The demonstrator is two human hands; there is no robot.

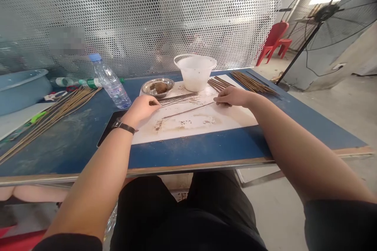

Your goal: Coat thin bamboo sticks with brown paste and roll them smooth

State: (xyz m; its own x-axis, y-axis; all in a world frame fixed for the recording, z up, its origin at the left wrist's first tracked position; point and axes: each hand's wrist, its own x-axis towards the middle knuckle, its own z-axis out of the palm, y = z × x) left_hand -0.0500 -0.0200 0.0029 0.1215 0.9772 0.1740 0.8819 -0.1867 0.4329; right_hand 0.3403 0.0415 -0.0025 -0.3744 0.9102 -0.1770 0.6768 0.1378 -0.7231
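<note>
The flat white board point(194, 131) on the blue table point(188, 153) seems to keep the sticks spread and separate. At centre frame, the curled fingers of the left hand point(142, 109) reach a fan of thin dark sticks point(178, 99); any grip is unclear. The right hand point(234, 97), fingers extended, lies just beside the tip of a long thin brown stick point(188, 110), apparently not gripping it.

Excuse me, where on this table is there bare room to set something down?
A bare strip of blue tabletop lies between the near edge of the white board and the table's front rim. The board's far end is crowded: steel bowl, white tub, stick bundles.
</note>
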